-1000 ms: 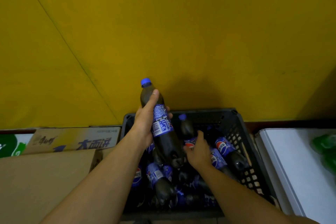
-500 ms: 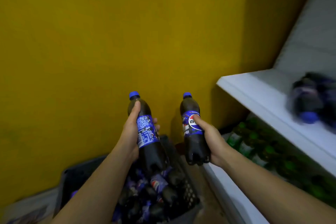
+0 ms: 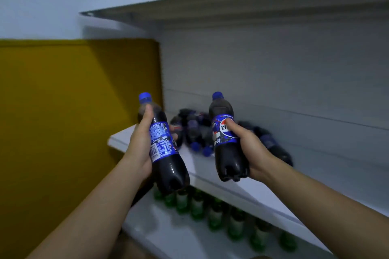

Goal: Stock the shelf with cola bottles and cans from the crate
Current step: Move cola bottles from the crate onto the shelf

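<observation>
We hold two cola bottles upright before the white shelf. Our left hand grips one bottle, its blue label's fine print too small to read. Our right hand grips the other; its label shows the Pepsi globe, "PSI" and a Chinese character. More blue-capped bottles lie blurred on the shelf; green bottles stand below.

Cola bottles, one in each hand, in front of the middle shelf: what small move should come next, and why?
Probably carry the right hand forward and set its cola bottle on the bare white shelf in front of the bottles lying there. Both bottles are held short of the shelf edge; the left hand can follow with its bottle.
</observation>
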